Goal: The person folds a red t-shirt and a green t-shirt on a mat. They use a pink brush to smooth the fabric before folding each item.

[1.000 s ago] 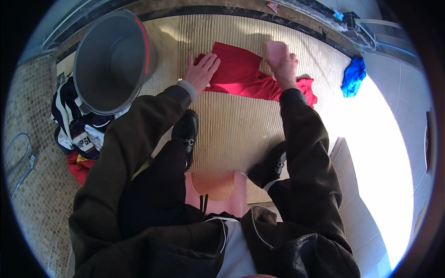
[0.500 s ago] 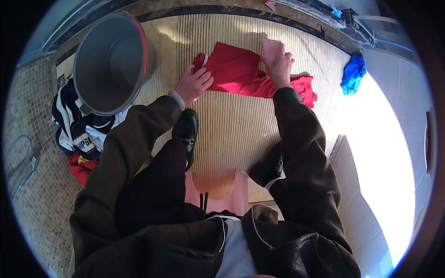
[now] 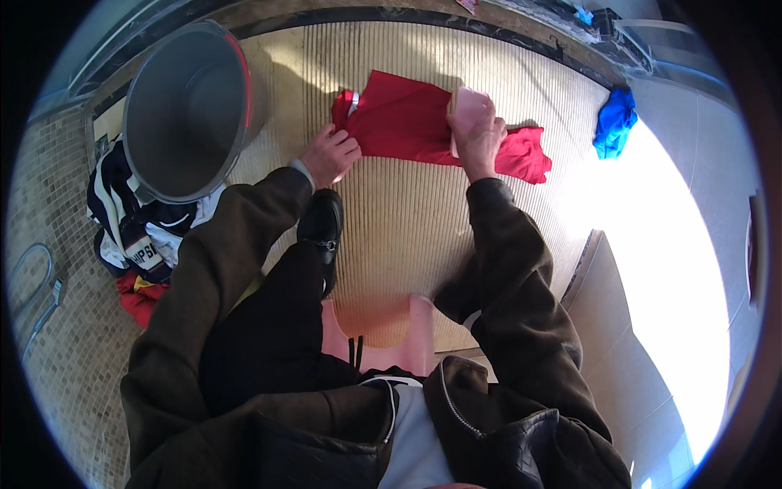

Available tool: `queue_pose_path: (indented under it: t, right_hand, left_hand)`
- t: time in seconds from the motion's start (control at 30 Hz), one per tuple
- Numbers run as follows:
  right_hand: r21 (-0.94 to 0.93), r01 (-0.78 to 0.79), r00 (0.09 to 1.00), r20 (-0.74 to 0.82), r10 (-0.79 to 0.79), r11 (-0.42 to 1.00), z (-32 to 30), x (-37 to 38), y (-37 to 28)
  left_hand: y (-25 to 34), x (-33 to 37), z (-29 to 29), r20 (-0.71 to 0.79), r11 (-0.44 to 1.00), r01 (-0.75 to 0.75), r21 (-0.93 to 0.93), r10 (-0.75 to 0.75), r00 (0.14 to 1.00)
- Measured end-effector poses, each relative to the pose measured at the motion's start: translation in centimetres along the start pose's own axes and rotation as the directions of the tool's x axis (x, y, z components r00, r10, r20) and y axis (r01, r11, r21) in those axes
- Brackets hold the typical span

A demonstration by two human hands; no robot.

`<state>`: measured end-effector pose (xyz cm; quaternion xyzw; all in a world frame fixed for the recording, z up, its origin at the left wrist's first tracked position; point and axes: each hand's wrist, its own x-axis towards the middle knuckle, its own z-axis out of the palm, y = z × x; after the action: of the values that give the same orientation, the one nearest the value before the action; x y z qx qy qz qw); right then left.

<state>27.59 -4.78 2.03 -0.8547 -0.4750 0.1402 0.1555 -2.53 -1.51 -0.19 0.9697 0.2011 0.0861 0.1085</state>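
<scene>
A red garment (image 3: 405, 122) with a small white patch near its left end lies spread across the ribbed board in front of me. At its lower left edge, my left hand (image 3: 331, 155) rests with curled fingers closed on the cloth. My right hand (image 3: 479, 147) grips a flat, pink rectangular block (image 3: 470, 110) from the near side and presses it on the right half of the garment. Whether the block is a brush or a bar of soap I cannot tell. Its underside is hidden.
A large grey bucket (image 3: 186, 114) with a red rim stripe stands at the far left. Several clothes (image 3: 138, 220) are heaped beside it. A blue cloth (image 3: 615, 122) lies at the right edge, a shower hose (image 3: 50, 310) at the left. Below me is a pink stool (image 3: 415, 346).
My right hand has drawn the pink block nearer and slightly left over the garment. My left hand's fingers have curled in at the garment's left edge.
</scene>
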Motion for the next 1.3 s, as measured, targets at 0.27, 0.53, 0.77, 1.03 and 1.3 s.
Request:
queue_pose_path:
  t: [0.27, 0.53, 0.77, 1.03, 1.3]
  right_hand:
    - [0.093, 0.258, 0.952, 0.146, -0.269, 0.962, 2.6, -4.5, -5.0]
    - [0.101, 0.056, 0.998, 0.004, -0.057, 0.993, -2.8, -2.7, 4.3]
    - [0.044, -0.021, 0.991, 0.134, 0.015, 0.999, -1.7, -3.9, -1.4]
    - [0.095, 0.106, 0.993, 0.042, -0.111, 0.990, -1.2, -3.5, 0.0]
    - [0.050, -0.303, 0.930, -0.201, 0.307, 0.952, -5.3, -2.5, 14.8]
  left_hand:
    - [-0.5, 5.3, 0.9, 0.072, 0.979, 0.191, -0.069, -0.186, 0.980]
    - [0.9, 7.9, -0.4, 0.211, 0.971, 0.239, -0.026, -0.229, 0.950]
    - [3.0, 10.8, 0.5, 0.383, 0.988, 0.157, -0.001, -0.145, 0.912]
    - [4.0, 12.8, 1.4, 0.472, 0.986, 0.111, -0.124, -0.040, 0.881]
    - [4.4, 13.0, 1.6, 0.532, 0.989, 0.135, -0.058, -0.083, 0.842]
